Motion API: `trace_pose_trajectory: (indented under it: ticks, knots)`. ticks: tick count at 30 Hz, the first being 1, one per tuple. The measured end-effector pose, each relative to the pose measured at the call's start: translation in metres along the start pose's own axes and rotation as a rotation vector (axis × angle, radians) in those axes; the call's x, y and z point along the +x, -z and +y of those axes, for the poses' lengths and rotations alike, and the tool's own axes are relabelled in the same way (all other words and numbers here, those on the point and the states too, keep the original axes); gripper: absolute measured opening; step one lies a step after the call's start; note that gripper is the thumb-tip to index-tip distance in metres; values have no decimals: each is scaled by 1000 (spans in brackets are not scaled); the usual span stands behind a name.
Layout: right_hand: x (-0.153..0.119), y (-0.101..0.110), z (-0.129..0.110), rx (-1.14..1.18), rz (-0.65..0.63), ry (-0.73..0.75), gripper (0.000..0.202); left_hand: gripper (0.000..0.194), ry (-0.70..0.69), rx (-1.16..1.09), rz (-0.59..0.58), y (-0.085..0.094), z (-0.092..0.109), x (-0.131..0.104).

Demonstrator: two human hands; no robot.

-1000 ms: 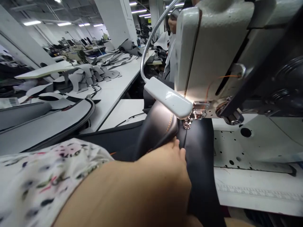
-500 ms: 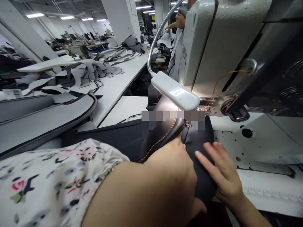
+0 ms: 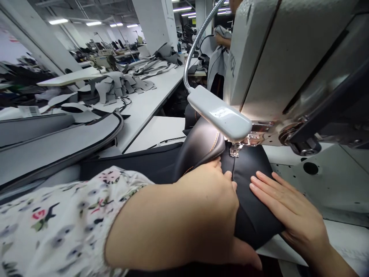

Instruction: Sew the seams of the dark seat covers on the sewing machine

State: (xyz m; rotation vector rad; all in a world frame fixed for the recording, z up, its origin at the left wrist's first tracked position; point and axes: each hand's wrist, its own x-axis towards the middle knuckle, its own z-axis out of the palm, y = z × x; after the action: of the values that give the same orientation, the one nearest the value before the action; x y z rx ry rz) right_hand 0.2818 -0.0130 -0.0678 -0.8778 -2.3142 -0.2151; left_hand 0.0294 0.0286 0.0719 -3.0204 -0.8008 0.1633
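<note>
A black leather-like cover (image 3: 250,192) with orange topstitching lies under the presser foot (image 3: 235,150) of a sewing machine (image 3: 265,54). My left hand (image 3: 213,200) reaches across the cover, fingers curled at its raised, stitched fold just left of the foot; the thumb sticks out toward me. The fingertips are partly hidden. Flat on the cover's right side rests my right hand (image 3: 291,207), fingers stretched out. A seam runs from the foot toward me between the two hands.
A white lamp (image 3: 220,113) on a bendy metal neck hangs close above the fold. Grey and black cut pieces (image 3: 115,86) lie on the long white table (image 3: 147,100) at left. Behind the machine, a person's hand (image 3: 223,40) holds grey material.
My right hand has come down flat onto the cover from a raised pose. The left hand's fingers have shifted at the fold. The view has turned slightly, and the presser foot shows more clearly.
</note>
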Motion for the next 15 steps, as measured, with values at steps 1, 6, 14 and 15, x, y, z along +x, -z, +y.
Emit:
trace_pose_trajectory:
  ticks: [1, 6, 14, 15]
  knots:
    - [1, 0, 2, 0, 4, -5, 60, 84, -4, -7, 1, 0, -3, 1]
    - [7, -3, 17, -6, 5, -28, 58, 83, -35, -11, 56, 0, -17, 6]
    - [15, -8, 31, -13, 60, -88, 56, 82, 65, -19, -91, 9, -26, 22]
    - [17, -9, 32, -17, 67, -95, 56, 82, 76, -26, -89, 9, -28, 23]
